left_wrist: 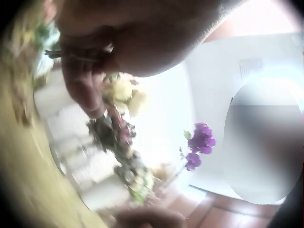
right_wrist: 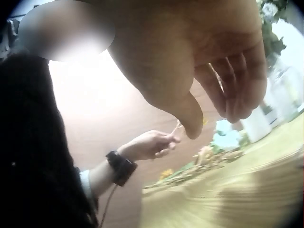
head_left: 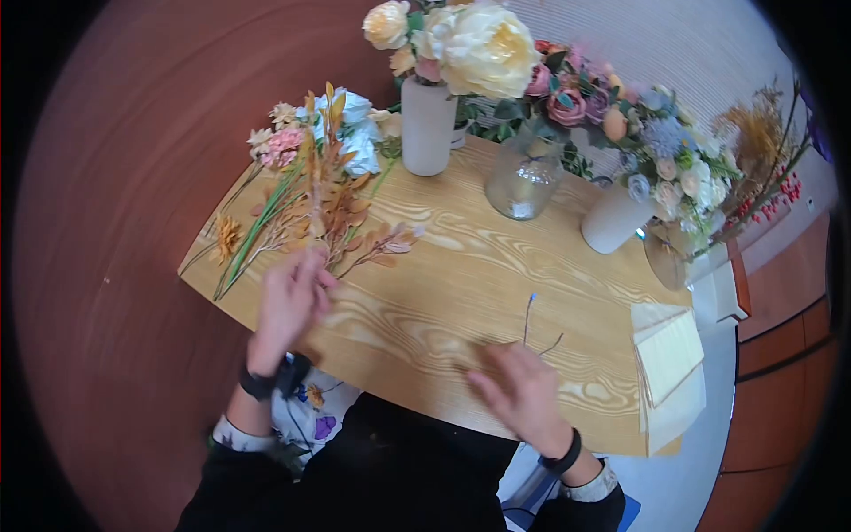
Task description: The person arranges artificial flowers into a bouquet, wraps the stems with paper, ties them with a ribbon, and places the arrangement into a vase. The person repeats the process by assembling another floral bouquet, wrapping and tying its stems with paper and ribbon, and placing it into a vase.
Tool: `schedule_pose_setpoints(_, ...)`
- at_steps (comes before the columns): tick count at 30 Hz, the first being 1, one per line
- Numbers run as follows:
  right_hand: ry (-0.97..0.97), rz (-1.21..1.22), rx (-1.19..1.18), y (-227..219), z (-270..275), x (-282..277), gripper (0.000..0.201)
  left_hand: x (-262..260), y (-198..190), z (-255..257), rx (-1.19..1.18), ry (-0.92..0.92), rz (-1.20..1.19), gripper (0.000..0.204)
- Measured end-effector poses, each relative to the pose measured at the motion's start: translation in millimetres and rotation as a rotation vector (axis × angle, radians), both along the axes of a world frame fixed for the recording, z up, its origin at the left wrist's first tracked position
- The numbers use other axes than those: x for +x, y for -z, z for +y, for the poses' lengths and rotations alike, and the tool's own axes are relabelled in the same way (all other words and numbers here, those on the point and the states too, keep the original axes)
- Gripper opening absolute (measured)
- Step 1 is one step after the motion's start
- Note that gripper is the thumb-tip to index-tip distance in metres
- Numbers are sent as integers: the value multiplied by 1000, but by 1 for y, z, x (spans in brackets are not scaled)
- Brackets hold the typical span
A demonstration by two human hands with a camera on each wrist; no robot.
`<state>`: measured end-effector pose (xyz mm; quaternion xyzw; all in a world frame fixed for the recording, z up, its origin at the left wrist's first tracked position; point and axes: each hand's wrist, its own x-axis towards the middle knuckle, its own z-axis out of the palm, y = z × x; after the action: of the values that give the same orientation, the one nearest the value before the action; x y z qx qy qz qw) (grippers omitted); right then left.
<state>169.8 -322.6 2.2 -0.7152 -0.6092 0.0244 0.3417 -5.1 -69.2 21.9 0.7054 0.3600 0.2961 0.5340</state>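
In the head view my left hand (head_left: pixel 292 297) is raised over the table's left front, thumb and fingers pinching the stem of an artificial branch with yellow-brown leaves (head_left: pixel 334 115). The branch points away from me and overlaps the flowers behind it. A stem end (left_wrist: pixel 54 54) pokes out between the fingers in the left wrist view. Over the front middle hovers my right hand (head_left: pixel 525 390), fingers loosely bent and holding nothing. Just past its fingers lies a thin dark stem with a blue tip (head_left: pixel 529 319).
Loose artificial flowers, including a pink one (head_left: pixel 280 147) and pale blue ones (head_left: pixel 359 146), lie at the table's left. A white vase (head_left: pixel 427 133), a glass vase (head_left: pixel 523 182) and another white vase (head_left: pixel 616 219) line the back. Cream paper sheets (head_left: pixel 671 355) are stacked at the right edge.
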Motion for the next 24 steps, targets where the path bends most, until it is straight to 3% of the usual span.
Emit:
schedule_pose_setpoints(1,133,-80,-9,1,-10,11,43,-1,10,20,11,-71,24,30)
schedule_pose_setpoints(2,266,-162,-16,1,-19,19,46,-5,17,44,292,-35,164,27)
schedule_pose_setpoints(4,322,-114,-75,-1,-34,25,46,-3,17,40,882,-123,366,36)
schedule_pose_setpoints(6,392,-60,-127,3,-49,30,47,3,28,30,913,-35,374,42)
schedule_pose_setpoints(8,256,75,-256,19,-58,40,37,8,41,22,948,45,379,48)
schedule_pose_setpoints(10,247,39,-186,37,-61,55,30,11,55,24,822,261,586,43)
schedule_pose_setpoints(14,259,-16,-166,32,-65,81,10,9,68,73,698,243,579,37)
schedule_pose_setpoints(16,295,-1,-129,36,-67,100,7,10,46,65,718,242,602,36)
schedule_pose_setpoints(18,335,21,-95,37,-68,106,5,11,26,32,935,145,470,35)
schedule_pose_setpoints(19,372,42,-96,36,-67,107,4,8,18,16,917,203,346,32)
schedule_pose_setpoints(21,410,62,-103,33,-67,109,3,-7,13,-17,497,490,204,28)
schedule_pose_setpoints(22,407,28,-89,32,-69,111,3,-18,10,-34,130,663,228,26)
schedule_pose_setpoints(23,403,-5,-79,31,-71,111,3,-28,10,-40,129,987,362,27)
schedule_pose_setpoints(24,402,-1,-92,28,-74,115,3,-41,24,-49,9,1183,497,30)
